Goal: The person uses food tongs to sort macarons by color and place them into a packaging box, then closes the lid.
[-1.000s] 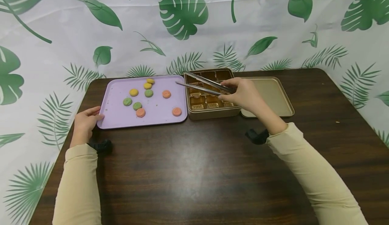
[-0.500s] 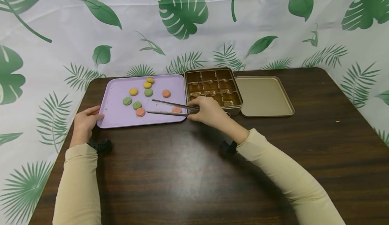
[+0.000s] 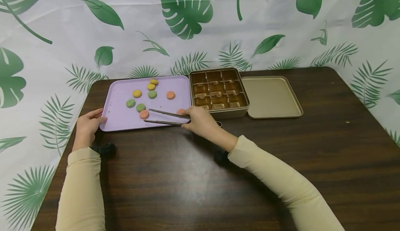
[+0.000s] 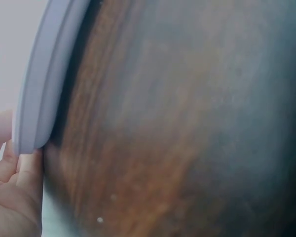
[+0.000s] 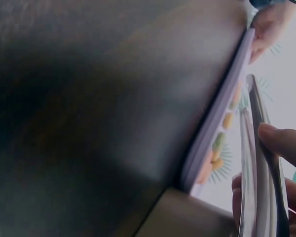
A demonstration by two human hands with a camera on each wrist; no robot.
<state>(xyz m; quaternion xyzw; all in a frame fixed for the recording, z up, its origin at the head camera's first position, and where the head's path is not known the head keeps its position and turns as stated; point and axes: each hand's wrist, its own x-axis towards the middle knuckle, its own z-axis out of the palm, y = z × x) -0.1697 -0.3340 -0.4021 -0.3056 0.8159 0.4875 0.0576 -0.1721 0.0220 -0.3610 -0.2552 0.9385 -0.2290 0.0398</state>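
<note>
My left hand (image 3: 87, 125) pinches the near-left corner of a lilac tray (image 3: 117, 116), thumb above and fingers beneath in the left wrist view. Metal tongs (image 3: 167, 113) are held in my right hand (image 3: 201, 121), their arms spread over the tray's front edge. The tong tips lie close to an orange macaron (image 3: 144, 114), with nothing clearly between them. A second orange macaron (image 3: 180, 111) is partly hidden by the right hand. Farther back lie a third orange macaron (image 3: 170, 95), green macarons (image 3: 130, 103) and yellow macarons (image 3: 136, 93).
Right of the tray stands a gold tin (image 3: 231, 113) with a brown divided insert (image 3: 215, 87). Its compartments look unfilled. Beside it a flat gold lid (image 3: 273, 99) lies on the dark wooden table (image 3: 175, 175). A leaf-printed cloth (image 3: 200, 50) hangs behind.
My right hand has carried the tongs from above the tin leftward and toward me, to the front of the tray. My left hand has stayed at the tray's corner.
</note>
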